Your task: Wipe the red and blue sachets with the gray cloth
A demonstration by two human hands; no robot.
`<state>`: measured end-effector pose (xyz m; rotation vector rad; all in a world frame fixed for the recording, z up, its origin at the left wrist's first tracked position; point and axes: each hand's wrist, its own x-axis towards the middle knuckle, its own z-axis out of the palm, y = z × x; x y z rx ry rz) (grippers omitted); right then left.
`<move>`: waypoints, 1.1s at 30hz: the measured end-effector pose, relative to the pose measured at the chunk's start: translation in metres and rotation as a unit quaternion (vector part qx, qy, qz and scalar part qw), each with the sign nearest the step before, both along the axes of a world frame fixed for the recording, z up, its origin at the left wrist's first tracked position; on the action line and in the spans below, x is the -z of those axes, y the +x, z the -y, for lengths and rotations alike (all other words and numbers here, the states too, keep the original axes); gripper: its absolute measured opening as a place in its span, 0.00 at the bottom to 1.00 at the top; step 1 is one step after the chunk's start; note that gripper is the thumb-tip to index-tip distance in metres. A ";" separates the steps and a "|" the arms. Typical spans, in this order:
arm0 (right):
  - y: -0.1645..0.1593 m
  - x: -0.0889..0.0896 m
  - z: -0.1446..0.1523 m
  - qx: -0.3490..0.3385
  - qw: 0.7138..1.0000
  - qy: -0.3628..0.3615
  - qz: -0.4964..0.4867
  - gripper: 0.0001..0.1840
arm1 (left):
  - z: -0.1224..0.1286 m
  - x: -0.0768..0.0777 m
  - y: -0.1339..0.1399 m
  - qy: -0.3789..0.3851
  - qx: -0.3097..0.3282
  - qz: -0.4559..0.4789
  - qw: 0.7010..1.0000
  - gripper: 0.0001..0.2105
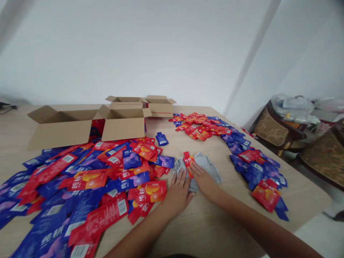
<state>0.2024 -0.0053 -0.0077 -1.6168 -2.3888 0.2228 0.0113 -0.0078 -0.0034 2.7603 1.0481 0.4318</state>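
Head view: your surface (301,193) carries one big mixed heap of red and blue pouches (88,179) at left. Four open cardboard boxes (123,129) beyond it, contents mostly hidden. Mostly blue row (254,175) at right, red pile (197,125) farther back; can't tell which group is finished. Gray cloth (209,167) in front of you. Your left hand (177,190) and right hand (202,179) lie flat, gripping nothing. Single red pouch (187,159) on the cloth, partly under your right hand; looks mid-handling, not done.
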 end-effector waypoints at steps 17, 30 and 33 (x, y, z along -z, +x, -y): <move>0.043 -0.072 -0.003 0.205 0.946 -0.114 -0.224 0.27 | 0.002 -0.003 -0.003 -0.016 0.003 0.013 1.000 0.27; 0.009 -0.016 -0.017 0.051 0.990 0.020 0.128 0.26 | 0.001 -0.005 -0.004 -0.051 0.026 0.046 0.997 0.19; 0.010 -0.027 -0.054 0.102 0.984 0.002 0.144 0.25 | 0.001 -0.005 -0.004 -0.050 0.022 0.044 0.998 0.19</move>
